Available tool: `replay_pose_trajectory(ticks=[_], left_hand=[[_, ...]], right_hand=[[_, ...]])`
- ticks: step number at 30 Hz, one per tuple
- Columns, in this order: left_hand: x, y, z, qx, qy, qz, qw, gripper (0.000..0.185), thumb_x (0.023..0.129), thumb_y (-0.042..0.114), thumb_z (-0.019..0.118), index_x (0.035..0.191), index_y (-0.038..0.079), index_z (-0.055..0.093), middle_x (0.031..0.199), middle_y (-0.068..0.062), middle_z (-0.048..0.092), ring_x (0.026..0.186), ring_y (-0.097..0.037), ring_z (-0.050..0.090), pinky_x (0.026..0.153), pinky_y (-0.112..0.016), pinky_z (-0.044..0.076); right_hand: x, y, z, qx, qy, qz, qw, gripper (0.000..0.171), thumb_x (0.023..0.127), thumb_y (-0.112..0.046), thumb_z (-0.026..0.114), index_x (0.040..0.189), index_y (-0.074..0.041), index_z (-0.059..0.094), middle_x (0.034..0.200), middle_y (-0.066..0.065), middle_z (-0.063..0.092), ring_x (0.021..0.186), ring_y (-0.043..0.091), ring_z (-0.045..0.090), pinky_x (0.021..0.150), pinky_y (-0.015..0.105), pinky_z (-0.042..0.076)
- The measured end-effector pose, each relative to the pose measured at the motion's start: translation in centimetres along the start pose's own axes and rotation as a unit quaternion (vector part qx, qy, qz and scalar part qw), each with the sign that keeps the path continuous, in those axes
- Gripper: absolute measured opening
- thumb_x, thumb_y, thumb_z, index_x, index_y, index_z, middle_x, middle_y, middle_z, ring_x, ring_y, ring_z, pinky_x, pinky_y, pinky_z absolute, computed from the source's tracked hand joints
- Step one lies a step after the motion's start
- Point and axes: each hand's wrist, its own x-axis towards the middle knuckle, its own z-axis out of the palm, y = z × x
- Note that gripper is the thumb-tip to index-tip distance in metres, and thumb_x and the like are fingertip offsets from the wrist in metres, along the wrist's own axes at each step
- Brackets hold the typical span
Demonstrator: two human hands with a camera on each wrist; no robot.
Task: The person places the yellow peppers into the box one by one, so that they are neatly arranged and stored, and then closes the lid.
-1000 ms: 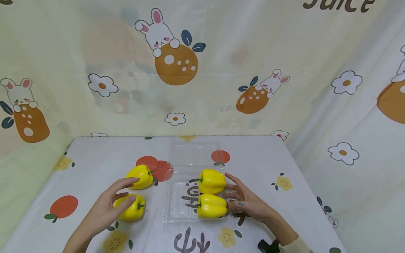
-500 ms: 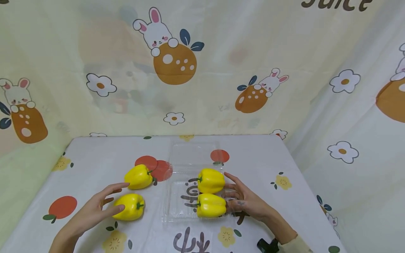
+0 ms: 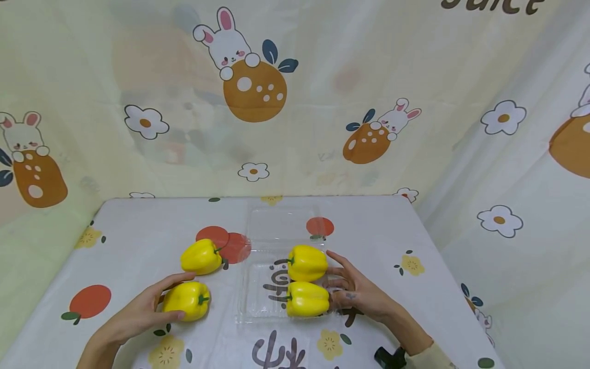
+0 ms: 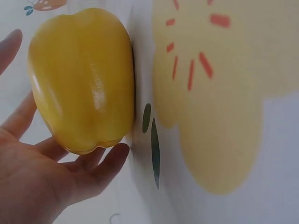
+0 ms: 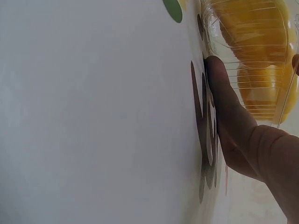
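My left hand [image 3: 140, 310] is spread around the near left yellow bell pepper [image 3: 192, 301], index finger along its far side and thumb at its near side. In the left wrist view, one fingertip stands apart from this bell pepper [image 4: 84, 79]; firm contact cannot be told. A second loose bell pepper [image 3: 201, 257] lies just behind. Two more, a far bell pepper [image 3: 308, 263] and a near bell pepper [image 3: 308, 299], lie in the right half of a clear plastic clamshell container [image 3: 260, 312]. Beside the container's right wall rests my right hand [image 3: 364, 294], its fingers loosely bent against the plastic.
The container's transparent lid [image 3: 283, 223] lies folded back toward the far table edge. A small black object [image 3: 391, 357] sits by the right wrist. A printed cloth [image 3: 382, 230] covers the table, and a patterned curtain [image 3: 295, 143] hangs behind and at the sides.
My left hand first drew back left from the two loose bell peppers, then came in around the near one. My right hand and the container have stayed put.
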Motion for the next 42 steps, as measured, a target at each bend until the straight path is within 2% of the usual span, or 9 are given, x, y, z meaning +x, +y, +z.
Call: replay_pose_trajectory(ticks=[3,10,12,15,17,20,26,36,42], left_hand=[[-0.1,-0.04,0.02,-0.009,-0.007,0.003,0.9999,0.075,0.09,0.02,0.082,0.156,0.017,0.049,0.166,-0.014,0.044,0.127,0.017,0.036,0.117,-0.083,0.023],[-0.14,-0.1,0.06,-0.021,-0.022,0.01,0.9995,0.078,0.088,0.013,0.082,0.157,0.015,0.047,0.165,-0.014,0.044,0.126,0.015,0.04,0.117,-0.083,0.023],[-0.14,-0.18,0.02,-0.017,-0.022,0.013,0.9995,0.077,0.088,0.013,0.082,0.157,0.015,0.048,0.164,-0.014,0.045,0.126,0.015,0.04,0.118,-0.078,0.028],[-0.23,-0.33,-0.03,-0.015,-0.02,0.018,0.9995,0.077,0.088,0.014,0.083,0.156,0.016,0.049,0.163,-0.012,0.047,0.127,0.013,0.042,0.123,-0.047,0.038],[-0.29,-0.41,-0.04,-0.019,-0.018,0.022,0.9994,0.076,0.088,0.014,0.083,0.156,0.016,0.049,0.163,-0.012,0.047,0.127,0.012,0.043,0.115,-0.024,0.039],[-0.35,-0.48,-0.04,-0.025,-0.015,0.024,0.9993,0.076,0.088,0.014,0.083,0.156,0.016,0.05,0.163,-0.013,0.047,0.127,0.012,0.043,0.104,-0.009,0.037],[-0.36,-0.51,-0.1,-0.016,-0.011,0.016,0.9997,0.075,0.088,0.017,0.084,0.156,0.017,0.05,0.162,-0.013,0.048,0.126,0.011,0.044,0.103,-0.01,0.039],[-0.42,-0.73,-0.11,-0.02,-0.011,0.032,0.9992,0.074,0.089,0.017,0.083,0.155,0.015,0.051,0.161,-0.012,0.049,0.127,0.01,0.046,0.103,-0.009,0.039],[-0.35,-0.33,-0.17,0.003,-0.003,0.023,0.9997,0.073,0.087,0.017,0.084,0.153,0.018,0.052,0.158,-0.011,0.052,0.124,0.006,0.047,0.103,-0.014,0.042]], right_hand=[[-0.05,-0.07,0.07,0.0,0.004,0.004,1.0,0.108,0.089,-0.015,0.077,0.171,-0.033,0.008,0.172,0.026,0.025,0.143,0.037,0.052,0.109,0.054,0.056],[-0.06,-0.13,0.11,-0.002,0.008,0.008,1.0,0.108,0.089,-0.015,0.078,0.17,-0.035,0.009,0.172,0.026,0.025,0.143,0.038,0.051,0.109,0.055,0.056],[-0.05,-0.13,0.11,-0.003,0.008,0.009,1.0,0.108,0.089,-0.016,0.077,0.17,-0.035,0.009,0.172,0.026,0.025,0.143,0.038,0.051,0.109,0.055,0.056],[-0.09,-0.19,0.13,-0.001,0.008,0.009,1.0,0.108,0.089,-0.014,0.077,0.17,-0.034,0.009,0.172,0.026,0.025,0.144,0.039,0.05,0.109,0.055,0.056],[-0.11,-0.26,0.15,0.0,0.008,0.007,1.0,0.108,0.09,-0.013,0.077,0.17,-0.034,0.009,0.172,0.026,0.024,0.145,0.041,0.049,0.109,0.056,0.056],[-0.14,-0.31,0.18,0.001,0.006,0.003,1.0,0.107,0.091,-0.013,0.076,0.17,-0.033,0.008,0.172,0.027,0.024,0.146,0.044,0.047,0.109,0.056,0.056],[-0.14,-0.17,0.09,0.005,-0.003,-0.002,1.0,0.107,0.092,-0.012,0.077,0.171,-0.034,0.007,0.172,0.027,0.022,0.146,0.042,0.048,0.11,0.054,0.056],[-0.1,0.08,-0.05,0.007,-0.007,-0.007,1.0,0.107,0.092,-0.011,0.077,0.17,-0.035,0.008,0.172,0.028,0.021,0.145,0.041,0.048,0.11,0.053,0.056],[-0.04,0.11,-0.15,0.007,-0.008,-0.006,1.0,0.105,0.093,-0.012,0.076,0.17,-0.036,0.009,0.172,0.027,0.021,0.144,0.038,0.049,0.111,0.053,0.055]])
